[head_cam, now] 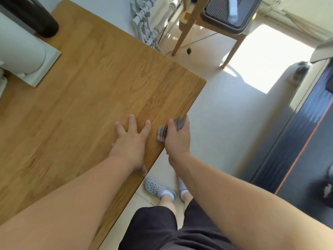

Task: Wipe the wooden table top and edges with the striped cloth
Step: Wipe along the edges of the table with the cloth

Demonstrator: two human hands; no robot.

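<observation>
I see right hand (177,139) clamping bunched grey striped cloth (163,133) on wooden table (90,91) near edge; left hand (132,141) splayed flat, empty. Risk: cloth slips off edge.

Wooden table (81,91): white base plate (43,67) far-left, left hand (132,141) flat, striped cloth (163,133) on edge, blurry.

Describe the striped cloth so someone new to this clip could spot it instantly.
Start at the wooden table and follow its right-hand edge toward the person. There the right hand presses the striped cloth over that edge, beside the left hand lying flat on the top. It is the only grey-and-white banded fabric here.
</observation>
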